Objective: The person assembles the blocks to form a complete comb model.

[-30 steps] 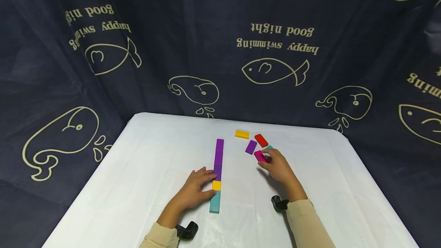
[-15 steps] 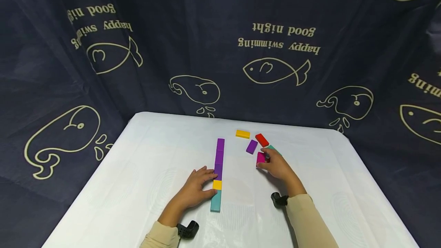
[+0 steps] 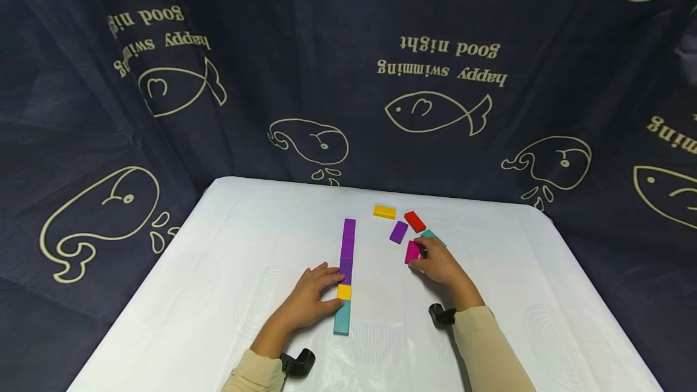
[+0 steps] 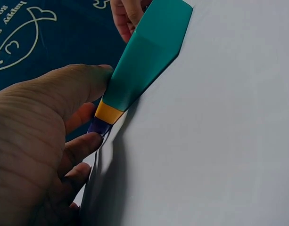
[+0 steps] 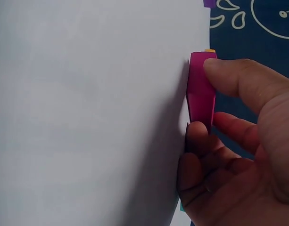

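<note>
A straight row of blocks lies on the table: a teal block (image 3: 342, 318) at the near end, a short yellow block (image 3: 344, 292), then several purple blocks (image 3: 347, 248). Along its left side rests my left hand (image 3: 310, 298), thumb by the teal block and fingertips on the nearest purple one. In the left wrist view the thumb touches the teal block's side (image 4: 149, 52). To the right, my right hand (image 3: 440, 264) pinches a magenta block (image 3: 411, 251) between thumb and fingers. The right wrist view shows this magenta block (image 5: 201, 89) at the tabletop.
Beyond the right hand lie a loose purple block (image 3: 399, 232), a red block (image 3: 415, 221), a yellow block (image 3: 384, 212) and a partly hidden teal block (image 3: 432, 237). The white table (image 3: 261, 216) ends at a dark fish-print curtain (image 3: 348, 77).
The magenta block has turned from slanted to nearly parallel with the row, and the right fingers have shifted on it. My left hand stays at the row.
</note>
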A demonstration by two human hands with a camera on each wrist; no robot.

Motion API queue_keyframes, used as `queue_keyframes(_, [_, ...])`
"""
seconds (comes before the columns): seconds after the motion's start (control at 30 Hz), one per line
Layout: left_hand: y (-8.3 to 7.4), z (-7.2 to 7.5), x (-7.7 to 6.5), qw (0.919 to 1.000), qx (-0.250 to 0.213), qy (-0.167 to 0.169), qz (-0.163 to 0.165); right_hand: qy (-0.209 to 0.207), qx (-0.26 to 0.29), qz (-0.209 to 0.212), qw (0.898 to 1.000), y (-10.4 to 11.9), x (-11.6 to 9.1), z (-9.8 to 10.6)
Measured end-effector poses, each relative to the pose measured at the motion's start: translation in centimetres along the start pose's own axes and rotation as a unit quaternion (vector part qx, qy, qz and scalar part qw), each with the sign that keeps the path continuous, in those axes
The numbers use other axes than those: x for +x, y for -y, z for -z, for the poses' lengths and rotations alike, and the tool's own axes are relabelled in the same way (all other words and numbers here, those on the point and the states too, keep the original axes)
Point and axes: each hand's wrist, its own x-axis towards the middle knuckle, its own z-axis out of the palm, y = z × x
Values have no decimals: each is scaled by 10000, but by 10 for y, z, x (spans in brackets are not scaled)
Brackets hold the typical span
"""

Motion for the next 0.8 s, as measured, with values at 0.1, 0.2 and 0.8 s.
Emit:
queue_keyframes(0.1, [1, -1, 0, 10000, -1, -11, -21, -62, 9, -12, 10000, -2, 0, 0])
queue_keyframes(0.2, [1, -1, -1, 10000, -10, -16, -54, -112, 79, -32, 9999, -3, -1, 0])
queue_keyframes(0.8, [1, -1, 0, 9999, -47, -26, -91, -281, 552, 132, 9980, 34, -45, -18])
